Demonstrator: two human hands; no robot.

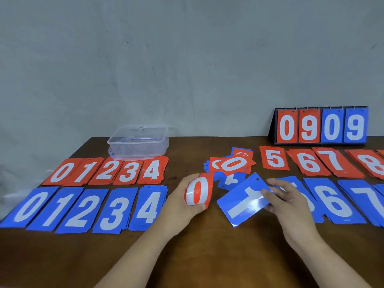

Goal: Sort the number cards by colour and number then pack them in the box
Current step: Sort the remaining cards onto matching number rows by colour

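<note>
My left hand grips a red 0 card, bent in its fingers, above the table's middle. My right hand pinches a blue 1 card by its right edge, tilted just above the table. Behind them lies a loose heap of red and blue cards. On the left, red piles 0 to 4 lie in a row, with blue piles 0 to 4 in front. On the right are red piles 5 to 8 and blue piles showing 6 and 7. A clear plastic box stands empty behind the red piles.
A flip scoreboard showing 0909 stands at the back right against the grey wall. The brown table has bare wood at the front between my forearms. The piles at the right run out of view.
</note>
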